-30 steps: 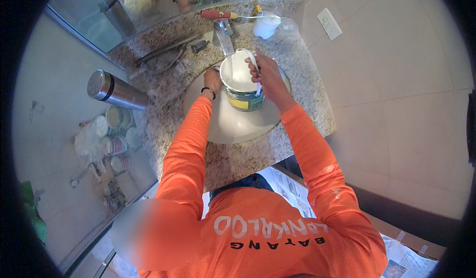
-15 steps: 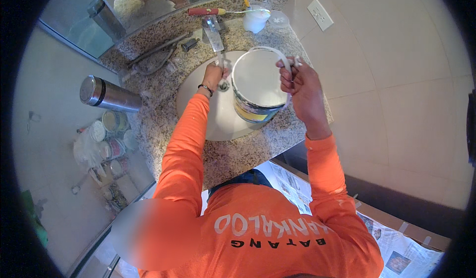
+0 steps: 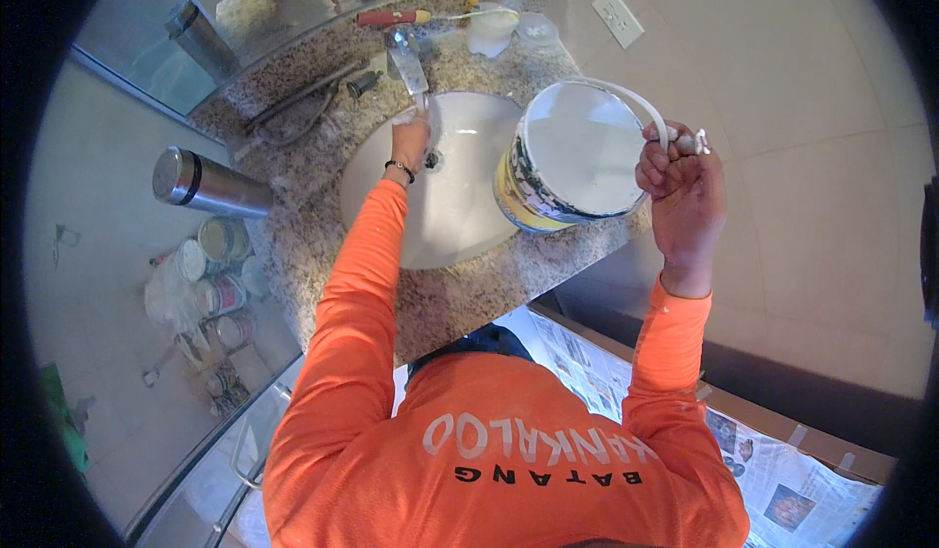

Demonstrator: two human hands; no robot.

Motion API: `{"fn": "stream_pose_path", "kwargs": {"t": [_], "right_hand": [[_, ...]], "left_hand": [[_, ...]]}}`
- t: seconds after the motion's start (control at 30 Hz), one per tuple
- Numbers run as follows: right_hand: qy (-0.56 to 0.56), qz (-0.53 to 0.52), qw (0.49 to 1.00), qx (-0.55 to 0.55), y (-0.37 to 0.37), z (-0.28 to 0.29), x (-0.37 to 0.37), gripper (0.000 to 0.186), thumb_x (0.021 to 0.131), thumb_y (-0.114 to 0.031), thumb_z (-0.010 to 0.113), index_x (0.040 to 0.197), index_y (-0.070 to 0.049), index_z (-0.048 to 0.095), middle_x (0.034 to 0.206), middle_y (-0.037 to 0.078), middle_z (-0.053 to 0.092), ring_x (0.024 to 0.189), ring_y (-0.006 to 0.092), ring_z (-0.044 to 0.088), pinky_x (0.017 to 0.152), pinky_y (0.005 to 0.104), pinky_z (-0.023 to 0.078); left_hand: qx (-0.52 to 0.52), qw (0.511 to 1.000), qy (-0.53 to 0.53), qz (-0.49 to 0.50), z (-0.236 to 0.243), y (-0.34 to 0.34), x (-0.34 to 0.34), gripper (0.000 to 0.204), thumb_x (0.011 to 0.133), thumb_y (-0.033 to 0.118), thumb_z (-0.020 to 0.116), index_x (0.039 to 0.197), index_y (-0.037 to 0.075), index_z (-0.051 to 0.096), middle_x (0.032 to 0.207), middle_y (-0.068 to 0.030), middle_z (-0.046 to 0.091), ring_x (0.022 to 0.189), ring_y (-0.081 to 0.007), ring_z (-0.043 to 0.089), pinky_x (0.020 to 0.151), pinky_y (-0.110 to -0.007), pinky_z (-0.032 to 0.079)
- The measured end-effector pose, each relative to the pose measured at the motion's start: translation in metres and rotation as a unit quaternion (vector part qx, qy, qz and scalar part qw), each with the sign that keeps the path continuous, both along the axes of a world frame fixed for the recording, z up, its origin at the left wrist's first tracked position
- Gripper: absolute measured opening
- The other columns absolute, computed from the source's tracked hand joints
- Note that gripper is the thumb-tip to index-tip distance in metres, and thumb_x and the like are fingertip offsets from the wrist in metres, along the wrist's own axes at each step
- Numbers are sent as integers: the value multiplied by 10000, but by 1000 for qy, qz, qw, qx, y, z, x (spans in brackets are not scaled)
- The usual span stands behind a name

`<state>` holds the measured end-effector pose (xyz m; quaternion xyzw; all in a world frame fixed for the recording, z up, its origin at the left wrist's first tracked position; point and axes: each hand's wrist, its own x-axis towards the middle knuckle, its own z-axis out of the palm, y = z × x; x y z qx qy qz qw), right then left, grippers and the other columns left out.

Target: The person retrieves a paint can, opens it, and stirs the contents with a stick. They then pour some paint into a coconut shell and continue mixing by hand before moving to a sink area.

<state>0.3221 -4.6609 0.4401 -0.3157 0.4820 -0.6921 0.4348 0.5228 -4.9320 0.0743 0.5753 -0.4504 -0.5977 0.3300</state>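
Hanging from its pale curved handle, a paint bucket (image 3: pixel 584 147) with a yellow and dark smeared side tilts over the right part of the sink and the counter's edge. My right hand (image 3: pixel 680 172) is closed round that handle, and a small whitish bit sticks out past its fingers. Below the faucet (image 3: pixel 406 61), my left hand (image 3: pixel 411 139) reaches into the white oval sink (image 3: pixel 455 225), close to the drain (image 3: pixel 431 160). Its fingers are blurred in the thin stream there, so I cannot make out whether they hold anything.
On the speckled counter lie a red-handled paint roller (image 3: pixel 391 18), a white tub (image 3: pixel 491 32), a dark fitting (image 3: pixel 363 84) and a grey hose (image 3: pixel 303 108). A steel flask (image 3: pixel 210 182) stands at the left; beyond it are several paint cans (image 3: pixel 223 240). A tiled wall rises at the right.
My right hand has carried the bucket right, from over the sink's middle toward the counter's edge, and it leans more. My left hand stays under the faucet.
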Motion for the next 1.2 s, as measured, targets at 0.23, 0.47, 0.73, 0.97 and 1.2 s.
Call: {"fn": "stream_pose_path", "kwargs": {"t": [0.23,0.47,0.73,0.97,1.2], "right_hand": [[-3,0,1000,-4,26,-8,-27,436,1106,-387,417,1188,4,592,1061,76,622,790,95,431,683,247,360],[-18,-15,1000,-18,47,-14,-52,473,1102,-405,423,1205,21,599,1084,86,631,795,91,438,669,246,359],[15,-59,998,11,59,-12,-59,511,1102,-416,415,1200,51,598,948,30,547,781,86,413,660,242,338],[-6,-73,997,14,73,-15,-73,513,1105,-418,399,1185,53,587,858,1,484,736,90,392,648,242,328],[-28,-89,996,9,79,-20,-82,494,1106,-394,384,1195,52,577,871,13,495,746,88,392,638,238,334]], "left_hand": [[-52,994,60,-73,5,8,-3,227,1031,167,642,935,-21,725,780,-115,741,613,-207,728,554,-344,593],[-95,995,-22,-37,-4,3,-2,224,1018,181,696,1070,-36,719,821,-120,759,564,-208,703,508,-319,552],[-209,961,-177,-25,-39,-19,11,302,968,288,692,906,-5,734,791,-164,722,726,-213,701,713,-411,535],[-163,974,-18,-153,-65,-37,19,207,985,223,626,1020,42,720,828,-103,714,701,-180,669,679,-372,530],[61,992,74,-80,45,9,3,201,1034,197,613,1082,56,748,822,-96,751,633,-174,680,621,-340,557]]}}
